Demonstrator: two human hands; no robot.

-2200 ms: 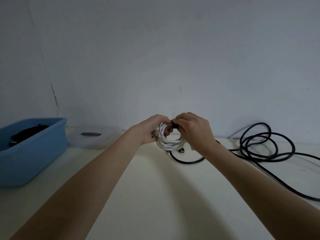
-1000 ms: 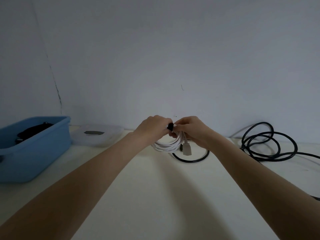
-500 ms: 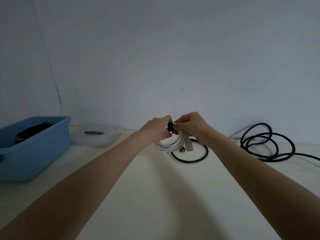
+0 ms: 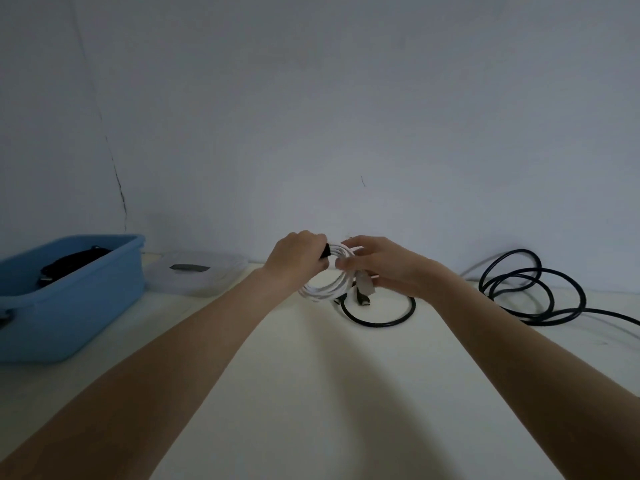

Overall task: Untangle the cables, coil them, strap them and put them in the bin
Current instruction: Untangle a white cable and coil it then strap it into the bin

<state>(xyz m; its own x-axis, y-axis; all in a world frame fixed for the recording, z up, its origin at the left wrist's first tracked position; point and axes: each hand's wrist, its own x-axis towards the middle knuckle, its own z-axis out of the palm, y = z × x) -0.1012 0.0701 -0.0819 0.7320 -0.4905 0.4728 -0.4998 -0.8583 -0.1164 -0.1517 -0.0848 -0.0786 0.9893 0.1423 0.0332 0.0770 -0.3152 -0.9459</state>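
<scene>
From the head camera, both bare forearms reach forward from the bottom corners and meet above the middle of the pale counter [image 4: 311, 393], close to the wall. The left hand [image 4: 298, 259] is turned knuckles up, its fingers curled down over the top of the coiled white cable [image 4: 329, 284], where a black strap [image 4: 324, 252] shows just at the fingertips. The right hand [image 4: 381, 266] comes in from the opposite side with fingers bent and thumb forward, gripping the same coil at its upper right. The coil hangs between the two hands, lifted off the counter, and a pale plug [image 4: 365, 285] dangles from it under the right hand.

On the counter just below the hands lies a loop of black cable [image 4: 377, 322], and more of it sits in loose rings [image 4: 533, 292] well to the right, trailing out of the picture edge. Whether these two parts join behind the right wrist cannot be told.

At far left stands the blue bin [image 4: 79, 306], cut off by the frame, with something dark inside [image 4: 72, 263] that is hard to make out. Just beside it, against the wall, lies a clear plastic lid [image 4: 197, 273] with a dark patch on top.

How the strap is fastened is hidden by the left fingers.
</scene>
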